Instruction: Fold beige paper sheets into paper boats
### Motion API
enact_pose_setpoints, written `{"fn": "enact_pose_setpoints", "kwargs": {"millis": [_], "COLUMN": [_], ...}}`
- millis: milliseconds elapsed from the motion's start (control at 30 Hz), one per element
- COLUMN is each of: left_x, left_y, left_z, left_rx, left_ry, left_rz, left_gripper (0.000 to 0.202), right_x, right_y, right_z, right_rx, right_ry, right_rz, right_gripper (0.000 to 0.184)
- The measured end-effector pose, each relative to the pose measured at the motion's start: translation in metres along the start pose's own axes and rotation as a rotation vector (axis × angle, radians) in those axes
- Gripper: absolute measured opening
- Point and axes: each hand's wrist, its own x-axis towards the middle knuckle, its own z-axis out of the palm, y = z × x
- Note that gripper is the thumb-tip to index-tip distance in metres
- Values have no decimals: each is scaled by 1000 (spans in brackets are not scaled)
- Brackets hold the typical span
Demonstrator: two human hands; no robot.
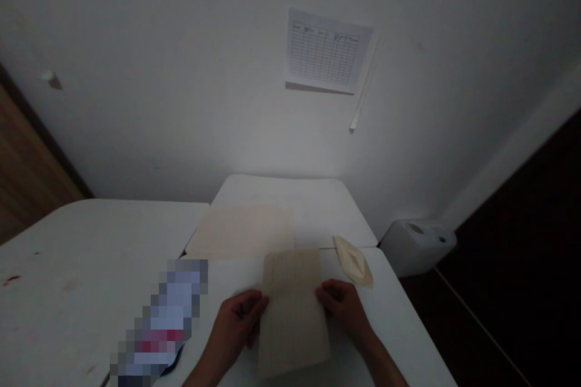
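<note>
A beige sheet of paper (294, 314), narrow and upright in shape with faint lines along it, is held over the white table in front of me. My left hand (238, 320) pinches its left edge between thumb and fingers. On the opposite edge, my right hand (342, 305) grips the paper at about the same height. Beyond my right hand lies a small folded piece of cream paper (354, 263). A flat cream sheet (240, 230) rests farther back, partly to the left of the held paper.
White tables (318, 205) meet at seams against the wall. A pixelated object (163, 320) lies left of my left hand. A printed table sheet (324, 51) hangs on the wall. A white container (413, 248) stands beyond the table's right edge.
</note>
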Motion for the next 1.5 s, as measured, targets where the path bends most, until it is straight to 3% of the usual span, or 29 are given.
{"fn": "enact_pose_setpoints", "kwargs": {"millis": [733, 900, 1500], "left_x": [2, 2, 4], "left_y": [-17, -22, -26], "left_z": [-6, -10, -9], "left_rx": [-164, -168, -235], "left_ry": [-27, -72, -40], "left_rz": [69, 98, 208], "left_gripper": [39, 33, 18], "right_x": [1, -1, -2], "right_y": [5, 1, 1], "right_z": [-2, -2, -4], "right_rx": [142, 130, 115], "right_ry": [-10, -21, 1], "right_rz": [42, 41, 40], "right_gripper": [50, 44, 20]}}
